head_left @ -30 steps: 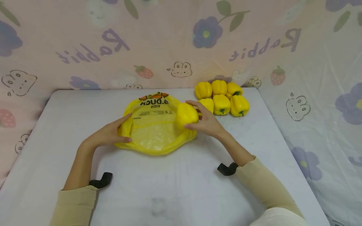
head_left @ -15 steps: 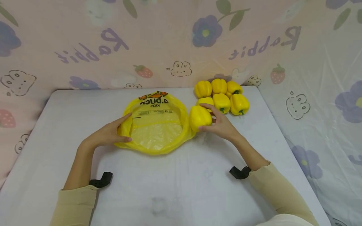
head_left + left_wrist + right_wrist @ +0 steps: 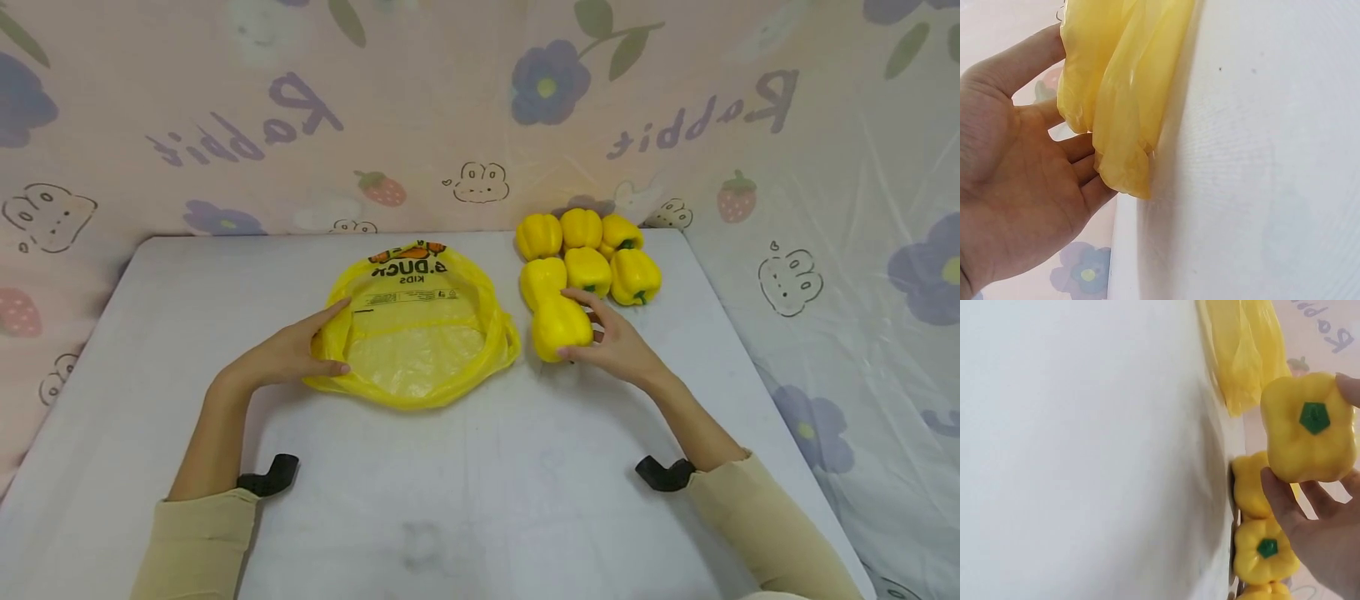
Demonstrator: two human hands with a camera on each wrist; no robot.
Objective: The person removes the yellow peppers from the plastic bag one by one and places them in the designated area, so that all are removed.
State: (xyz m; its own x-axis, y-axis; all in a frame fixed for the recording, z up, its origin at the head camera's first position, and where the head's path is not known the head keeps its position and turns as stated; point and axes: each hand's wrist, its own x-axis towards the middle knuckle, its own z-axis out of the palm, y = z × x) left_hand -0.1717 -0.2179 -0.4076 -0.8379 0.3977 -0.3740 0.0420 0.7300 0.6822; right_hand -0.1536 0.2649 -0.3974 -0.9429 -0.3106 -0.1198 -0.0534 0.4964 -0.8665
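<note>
A yellow plastic bag [image 3: 408,392] with duck print lies on the table, its mouth spread open. My left hand [image 3: 281,354] touches its left rim, with thumb and forefinger spread apart over the edge. In the left wrist view the plastic bag [image 3: 1125,112] covers the fingertips of the left hand [image 3: 1029,169], and the palm shows bare. Right of the bag, my right hand [image 3: 615,342] grips a yellow bell pepper [image 3: 561,329] between thumb and fingers. The right wrist view shows this bell pepper [image 3: 1297,447] raised off the table, green stem end toward the camera, held by the right hand [image 3: 1329,531].
Several more yellow bell peppers [image 3: 588,271] stand in two rows at the table's back right, just beyond the held one. A white cloth [image 3: 450,517] covers the table [image 3: 360,500]. A printed curtain [image 3: 420,100] hangs behind it.
My right hand has carried the bell pepper from over the bag's right rim to the right and nearer to me, in front of the other peppers. The left hand and bag have barely moved.
</note>
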